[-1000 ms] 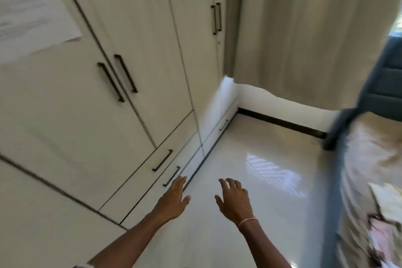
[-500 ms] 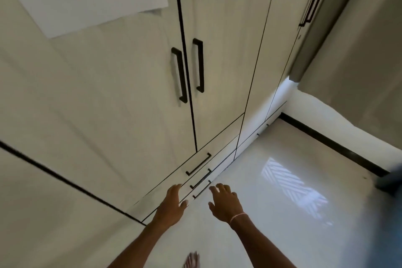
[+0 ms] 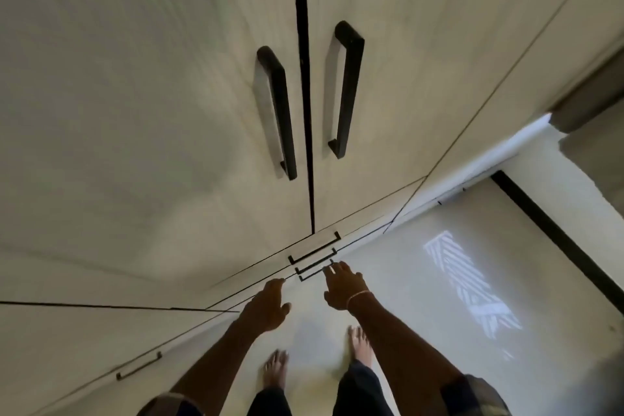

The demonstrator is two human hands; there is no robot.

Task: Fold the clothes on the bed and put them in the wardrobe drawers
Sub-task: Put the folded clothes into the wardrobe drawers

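As the wardrobe (image 3: 162,118) draws closer, hands (image 3: 266,307) (image 3: 341,290) near drawers (image 3: 358,226).

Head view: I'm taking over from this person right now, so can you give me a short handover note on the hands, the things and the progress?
Left hand: open, empty, held low before the tall cream wardrobe.
Right hand: open, empty, its fingers beside the lowest of three thin black drawer handles; contact unclear.
Things: the drawers look closed; no clothes and no bed in view.
Done: nothing that this view can confirm.
Left: likely pull a drawer open, then fold the clothes and put them in.
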